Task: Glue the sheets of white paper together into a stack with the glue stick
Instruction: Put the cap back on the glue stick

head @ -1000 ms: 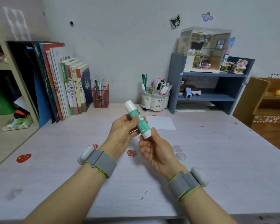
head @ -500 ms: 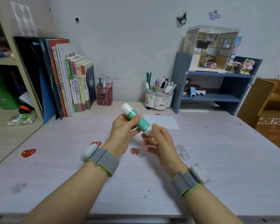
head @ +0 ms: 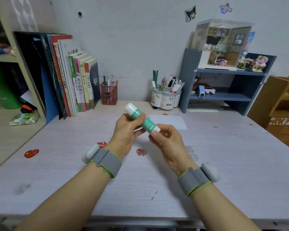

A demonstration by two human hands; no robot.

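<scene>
Basically we've got the glue stick (head: 143,118) held mid-air over the desk (head: 223,164), left hand (head: 125,132) wrapped round its barrel, right hand (head: 167,140) pinching the white end; light, rigid, slick plastic, so grip the barrel; white paper (head: 171,121) lies flat just behind.

Glue stick (head: 143,117) held slantwise above the desk (head: 240,164), white end up and to the left, gripped round the middle by the left hand (head: 126,132) and pinched at the lower white end by the right hand (head: 167,139). Paper (head: 169,121) flat on the desk just behind the hands. Books (head: 77,80) upright at the back left, red pen cup (head: 108,94) beside them, white pen pot (head: 166,98) next to a blue shelf (head: 223,84) on the right.
</scene>
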